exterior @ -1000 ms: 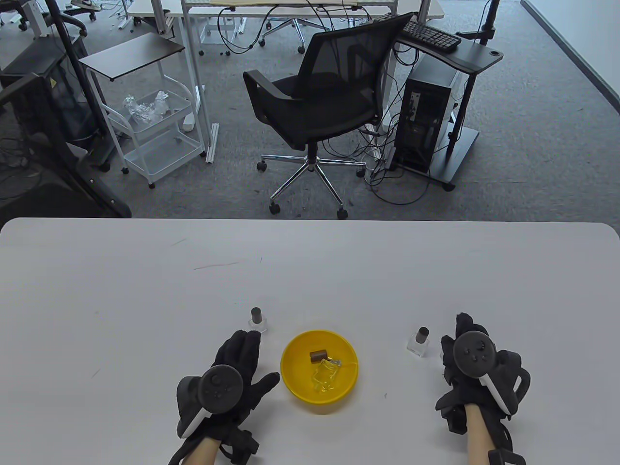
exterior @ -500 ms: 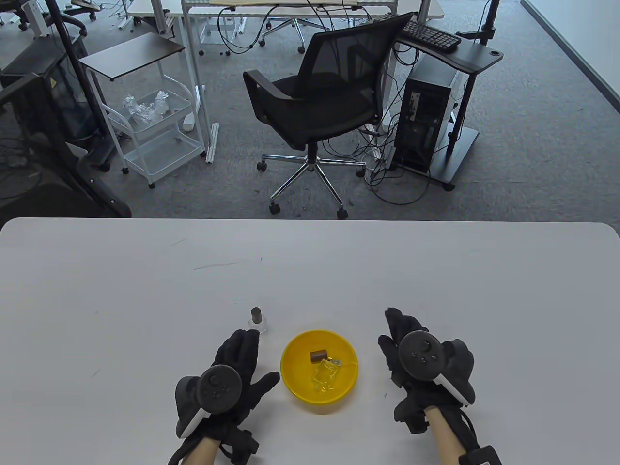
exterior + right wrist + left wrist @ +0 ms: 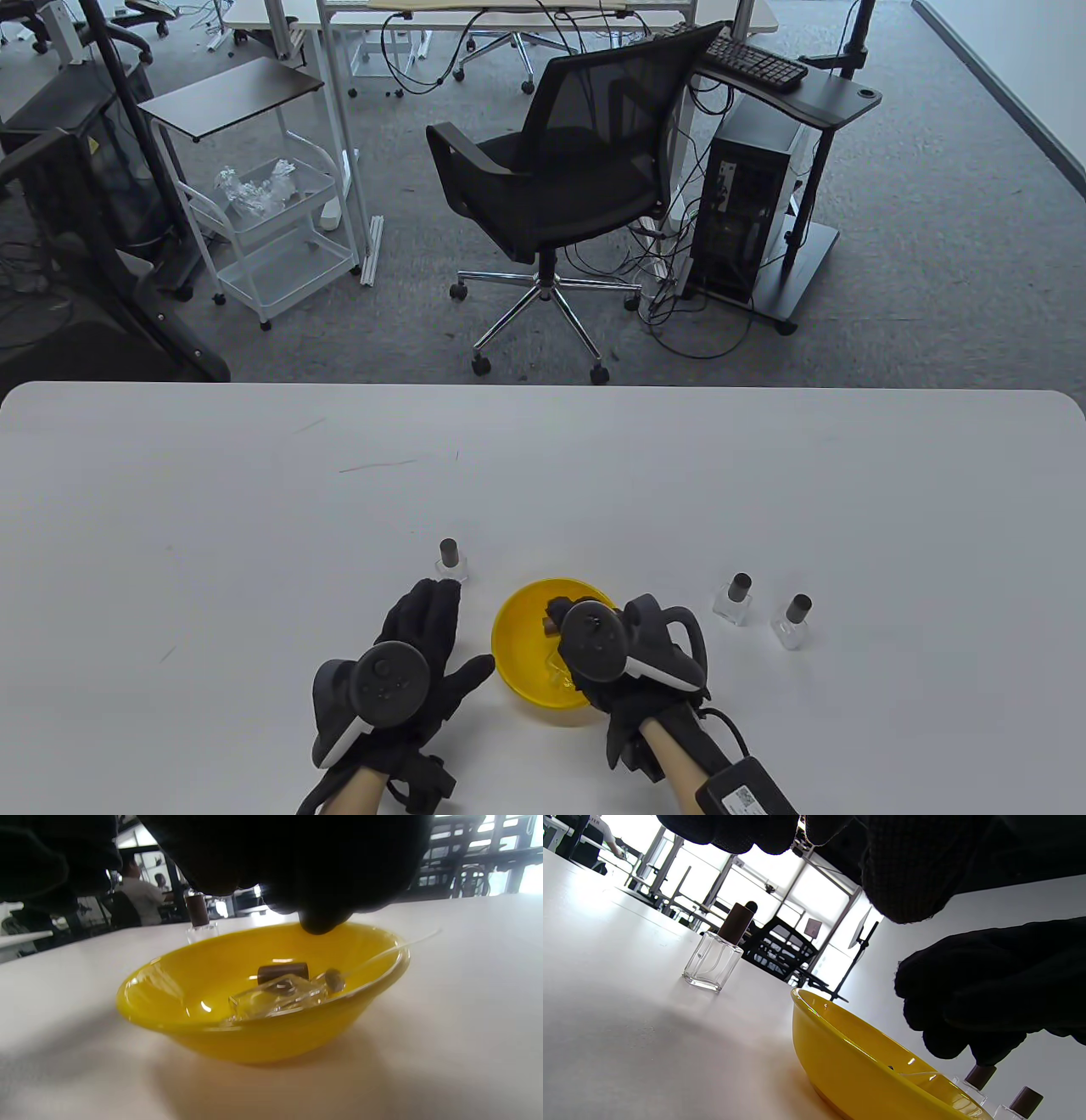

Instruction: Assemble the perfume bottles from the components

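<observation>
Covering the bowl [image 3: 526, 671]: right hand [image 3: 619, 654].

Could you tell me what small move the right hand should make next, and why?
Probably lower the right hand into the yellow bowl and pinch the brown cap. Its fingers hover just above the rim, holding nothing visible, while the cap, a clear bottle and a spray tube lie loose inside, unassembled.
</observation>
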The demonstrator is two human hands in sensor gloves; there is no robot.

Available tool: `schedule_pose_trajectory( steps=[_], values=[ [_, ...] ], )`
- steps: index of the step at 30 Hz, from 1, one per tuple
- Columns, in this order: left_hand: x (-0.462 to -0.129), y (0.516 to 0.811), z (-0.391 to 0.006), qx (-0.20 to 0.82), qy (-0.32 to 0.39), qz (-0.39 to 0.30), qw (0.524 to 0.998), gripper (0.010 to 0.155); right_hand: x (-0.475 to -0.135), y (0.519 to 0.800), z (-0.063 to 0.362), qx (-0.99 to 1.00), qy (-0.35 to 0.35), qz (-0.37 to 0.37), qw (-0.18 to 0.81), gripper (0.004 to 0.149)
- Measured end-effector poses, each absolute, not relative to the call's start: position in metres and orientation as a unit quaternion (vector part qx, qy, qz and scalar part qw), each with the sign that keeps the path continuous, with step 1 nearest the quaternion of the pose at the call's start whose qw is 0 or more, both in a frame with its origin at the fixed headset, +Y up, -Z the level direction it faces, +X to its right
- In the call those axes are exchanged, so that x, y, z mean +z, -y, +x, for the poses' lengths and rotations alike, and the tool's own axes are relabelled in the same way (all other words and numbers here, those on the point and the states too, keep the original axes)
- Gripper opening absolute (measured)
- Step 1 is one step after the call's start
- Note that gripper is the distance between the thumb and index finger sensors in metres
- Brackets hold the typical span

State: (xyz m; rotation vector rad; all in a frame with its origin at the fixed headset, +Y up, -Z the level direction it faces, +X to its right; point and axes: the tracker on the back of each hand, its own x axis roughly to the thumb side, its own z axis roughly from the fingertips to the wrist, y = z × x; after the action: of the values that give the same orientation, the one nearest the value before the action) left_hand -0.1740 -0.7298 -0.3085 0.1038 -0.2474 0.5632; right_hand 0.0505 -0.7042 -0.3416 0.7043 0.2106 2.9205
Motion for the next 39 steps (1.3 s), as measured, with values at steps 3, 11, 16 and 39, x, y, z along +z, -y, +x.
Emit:
schedule_pose_trajectory(
  steps=[3, 11, 16, 39],
  values=[
    [-0.308, 0.73, -0.174, 0.278, 0.122, 0.052, 0.951, 0.088, -0.344, 0.714, 0.038, 0.967, -0.095, 0.238, -0.006, 0.054],
    [-0.308, 0.729, -0.173, 0.28, 0.123, 0.052, 0.95, 0.088, -0.35, 0.733, 0.017, 0.952, -0.15, 0.23, -0.137, 0.063],
    [-0.308, 0.729, -0.173, 0.279, 0.126, 0.052, 0.951, 0.088, -0.353, 0.745, 0.013, 0.946, -0.171, 0.225, -0.158, 0.064],
    [-0.308, 0.729, -0.171, 0.271, 0.122, 0.045, 0.954, 0.088, -0.354, 0.743, 0.026, 0.955, -0.125, 0.253, -0.087, 0.066]
  ],
)
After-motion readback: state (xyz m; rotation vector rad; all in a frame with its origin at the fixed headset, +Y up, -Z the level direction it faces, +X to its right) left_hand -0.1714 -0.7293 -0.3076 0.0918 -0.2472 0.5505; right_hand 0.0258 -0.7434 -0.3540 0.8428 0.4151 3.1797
